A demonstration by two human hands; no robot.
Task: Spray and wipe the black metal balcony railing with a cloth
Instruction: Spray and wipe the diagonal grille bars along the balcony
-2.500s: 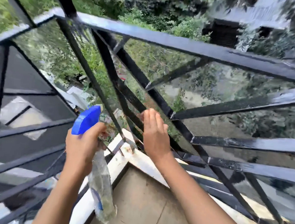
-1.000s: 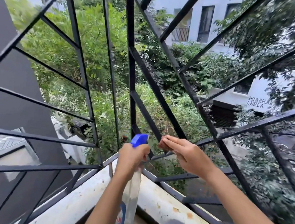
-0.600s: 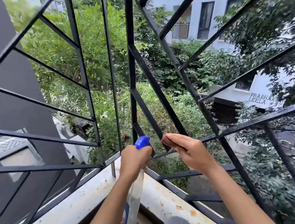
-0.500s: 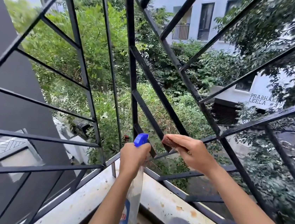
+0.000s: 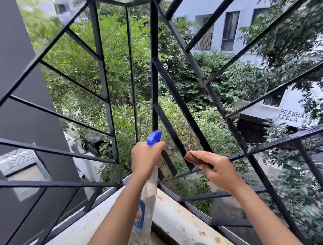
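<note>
Two hands busy. Left hand (image 5: 146,157) curls its fingers round the bottle (image 5: 144,211) neck, under the blue trigger (image 5: 154,137) — light, nearly empty, likely slick. Right hand (image 5: 217,169) pinches a folded cloth (image 5: 194,158), soft and limp, fingers flat on top. Railing (image 5: 179,101) — rigid bars — stands just beyond the fingertips.

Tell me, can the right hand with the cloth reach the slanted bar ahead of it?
Probably yes: the right hand, holding the brown cloth, is right by that slanted bar with nothing between; the left hand grips the spray bottle aside.

Daylight; white building (image 5: 296,101) beyond green shrubs (image 5: 114,36), grey wall (image 5: 9,54) left.
</note>
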